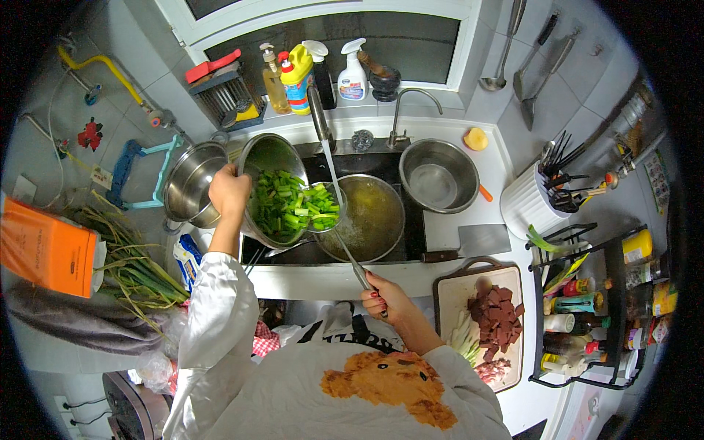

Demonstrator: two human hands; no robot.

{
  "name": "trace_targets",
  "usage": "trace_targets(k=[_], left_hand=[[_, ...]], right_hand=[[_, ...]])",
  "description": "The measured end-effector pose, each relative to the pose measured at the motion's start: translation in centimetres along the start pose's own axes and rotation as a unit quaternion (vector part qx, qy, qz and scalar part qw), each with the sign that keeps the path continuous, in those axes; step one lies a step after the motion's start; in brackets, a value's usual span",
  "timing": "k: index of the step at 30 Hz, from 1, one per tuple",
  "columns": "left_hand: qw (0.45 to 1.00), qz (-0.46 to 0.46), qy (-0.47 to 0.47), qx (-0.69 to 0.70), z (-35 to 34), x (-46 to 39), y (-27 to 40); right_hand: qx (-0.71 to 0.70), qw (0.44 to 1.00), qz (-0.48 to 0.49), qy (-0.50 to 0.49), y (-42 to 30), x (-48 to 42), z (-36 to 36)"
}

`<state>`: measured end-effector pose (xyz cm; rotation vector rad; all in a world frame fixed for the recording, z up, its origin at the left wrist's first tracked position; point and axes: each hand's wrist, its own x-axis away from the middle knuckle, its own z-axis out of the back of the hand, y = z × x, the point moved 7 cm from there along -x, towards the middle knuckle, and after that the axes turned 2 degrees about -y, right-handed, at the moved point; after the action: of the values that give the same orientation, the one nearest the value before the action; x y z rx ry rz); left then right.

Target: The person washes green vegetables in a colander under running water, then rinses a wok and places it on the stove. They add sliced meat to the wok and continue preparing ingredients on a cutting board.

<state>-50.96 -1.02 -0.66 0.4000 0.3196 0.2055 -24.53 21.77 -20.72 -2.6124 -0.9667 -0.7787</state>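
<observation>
My left hand [228, 191] grips the rim of a metal bowl [272, 146], which is tilted to the right over the sink. Chopped green vegetable stalks [280, 203] lie inside it. With my right hand [388, 300] I hold the long handle of a metal strainer ladle [360, 272]. More cut greens fill its head, at the bowl's right edge. Below and to the right sits a metal basin [379, 234] of cloudy yellowish water. A stream of water runs from the faucet [318, 113] down at the right side of the ladle head.
Another metal bowl [439, 175] stands right of the sink [415, 242], near a cleaver [484, 240]. A cutting board [459, 275] holds dark red cubes, pale sliced stalks and chopped meat. On the left are a steel pot [190, 184] and long scallions [146, 269]. Bottles line the windowsill.
</observation>
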Motion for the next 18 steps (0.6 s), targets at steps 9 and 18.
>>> trace_targets(k=[9,18], left_hand=[[0.998,-0.043,0.028,-0.029,2.7,0.4,1.2],[0.996,-0.063,0.05,-0.041,3.8,0.3,1.6]], right_hand=[[0.007,1.0,-0.02,-0.013,0.7,-0.6,-1.3],[-0.007,0.998,-0.049,-0.033,1.1,-1.0,-1.9]])
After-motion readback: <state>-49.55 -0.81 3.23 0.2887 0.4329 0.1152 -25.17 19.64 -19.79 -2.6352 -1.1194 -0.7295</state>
